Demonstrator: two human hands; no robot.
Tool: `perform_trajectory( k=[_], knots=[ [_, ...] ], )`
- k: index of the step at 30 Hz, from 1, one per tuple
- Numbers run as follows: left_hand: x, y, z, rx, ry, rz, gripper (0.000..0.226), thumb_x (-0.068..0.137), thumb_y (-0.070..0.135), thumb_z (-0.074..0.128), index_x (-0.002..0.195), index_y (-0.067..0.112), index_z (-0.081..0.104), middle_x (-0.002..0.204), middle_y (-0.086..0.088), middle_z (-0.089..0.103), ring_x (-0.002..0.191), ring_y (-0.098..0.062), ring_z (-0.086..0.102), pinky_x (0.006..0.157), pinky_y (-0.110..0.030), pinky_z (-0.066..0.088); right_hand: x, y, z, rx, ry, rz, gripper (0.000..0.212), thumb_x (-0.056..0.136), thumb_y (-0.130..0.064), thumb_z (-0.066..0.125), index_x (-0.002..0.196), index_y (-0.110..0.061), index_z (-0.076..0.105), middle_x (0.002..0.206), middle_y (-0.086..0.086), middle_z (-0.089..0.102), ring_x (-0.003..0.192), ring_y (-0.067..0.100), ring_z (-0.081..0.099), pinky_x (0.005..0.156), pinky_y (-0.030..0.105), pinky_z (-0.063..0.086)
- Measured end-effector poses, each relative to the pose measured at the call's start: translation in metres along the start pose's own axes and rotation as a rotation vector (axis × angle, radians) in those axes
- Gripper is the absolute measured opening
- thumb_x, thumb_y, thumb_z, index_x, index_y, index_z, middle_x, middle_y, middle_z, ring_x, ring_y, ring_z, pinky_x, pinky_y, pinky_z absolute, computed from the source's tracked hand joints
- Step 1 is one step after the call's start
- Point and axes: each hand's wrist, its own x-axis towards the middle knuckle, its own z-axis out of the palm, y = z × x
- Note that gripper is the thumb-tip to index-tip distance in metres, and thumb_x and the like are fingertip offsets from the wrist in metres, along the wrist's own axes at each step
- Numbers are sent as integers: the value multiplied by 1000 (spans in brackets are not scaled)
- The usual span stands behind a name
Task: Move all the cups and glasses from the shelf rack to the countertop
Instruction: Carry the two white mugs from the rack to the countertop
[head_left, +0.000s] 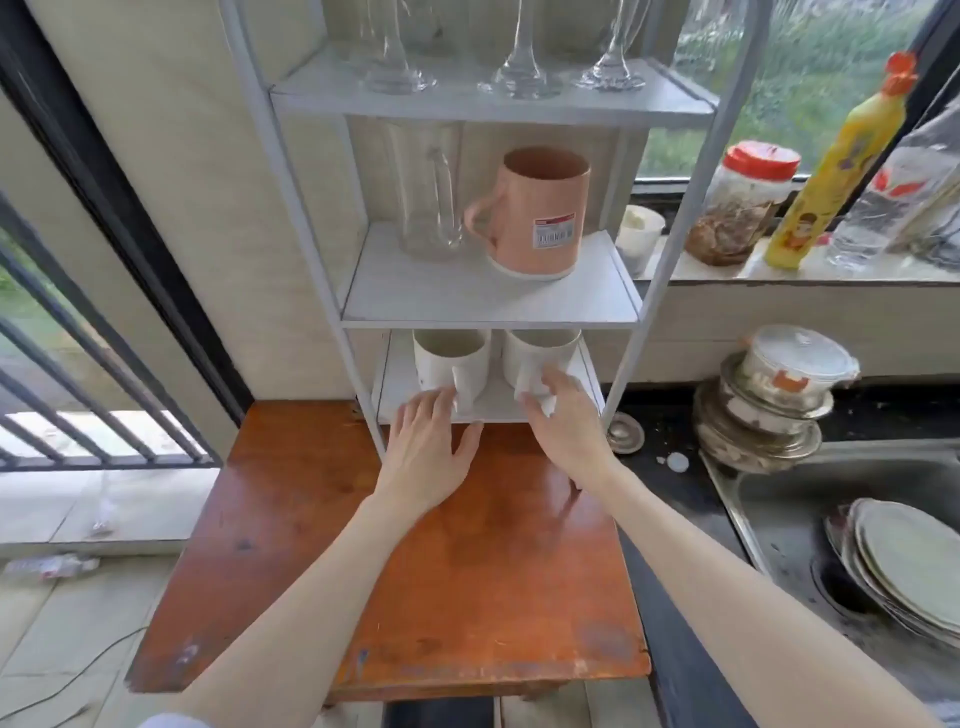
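Orange-brown varnished wood, scuffed along its near edge, forms the tabletop (467, 571) spread beneath both forearms. Rising just beyond the hands is the shelf rack (291, 208), a white metal frame with flat pale boards. Right of the right hand lies a steel sink (779, 499) holding stacked round plates (914, 566), with a pile of dishes (769, 410) behind it.

Above the hands, on the middle board, stands a salmon-pink cylindrical mug (535, 213) bearing a barcode sticker, and to its left a clear glass jug (431, 192) with a handle. Higher still, stemmed glasses (519, 78) show their round transparent feet on the top board.

On the lowest board, directly ahead of the fingers, sit two smooth white mugs. The left hand (431, 452) is spread open, its fingertips at the base of the left white mug (452, 358), beside the handle; it grips nothing. The right hand (561, 421) has fingers loosely curled around the handle of the right white mug (540, 353), touching it; whether the grip has closed cannot be told.
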Motion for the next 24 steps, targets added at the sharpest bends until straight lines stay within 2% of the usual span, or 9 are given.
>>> perform_trajectory(
  k=[2,4,6,8,10,14,17,19,24],
  knots=[
    [10,3,3,-164,44,-76,45,93,36,45,130,11,44,130,-8,52,126,-22,36,98,-32,31,12,-1,2,142,-8,85,35,93,-31,48,123,-14,51,121,2,57,100,11,51,80,18,38],
    [20,7,5,-269,65,-155,39,93,36,46,121,10,50,113,-6,58,110,-21,48,84,-26,36,22,-4,4,286,-18,167,23,93,-31,48,105,-15,61,108,6,64,91,17,58,80,29,52],
    [29,10,9,-386,59,-225,34,93,39,44,109,11,54,100,-2,63,92,-19,57,72,-24,42,30,-2,7,489,-36,250,15,93,-26,51,87,-18,62,101,10,64,89,20,60,80,37,56],
    [35,11,11,-517,84,-282,33,95,38,41,95,9,57,83,3,67,78,-16,59,63,-16,43,36,0,8,644,-71,258,14,93,-20,51,84,-20,61,101,5,61,91,15,59,71,29,57],
    [37,15,12,-605,87,-336,33,96,34,41,88,6,56,73,7,64,69,-12,54,57,-10,38,37,1,8,719,-118,242,13,94,-17,49,91,-14,61,98,1,60,96,15,57,69,25,56],
    [35,21,13,-670,90,-417,33,96,35,36,82,11,53,76,-2,57,75,-15,51,64,-19,38,35,5,7,721,-169,263,20,96,-18,43,107,-6,55,99,1,55,100,17,55,78,33,56],
    [27,22,10,-675,149,-439,38,97,40,30,74,16,49,72,-3,54,73,-15,52,66,-21,38,30,11,3,629,-151,264,18,96,-20,40,90,-13,55,87,-1,52,92,15,54,77,31,56],
    [18,23,8,-680,219,-462,38,97,40,30,72,19,48,69,-2,53,72,-15,53,65,-23,39,23,15,-1,573,-135,238,26,97,-27,37,79,-18,52,75,-1,48,80,13,52,72,26,55],
    [-9,31,0,-744,311,-494,39,96,36,35,64,16,44,59,1,47,60,-13,44,57,-27,35,-12,19,-10,453,-89,195,35,98,-39,29,75,-20,47,65,-4,41,60,11,43,61,25,47]
  ],
)
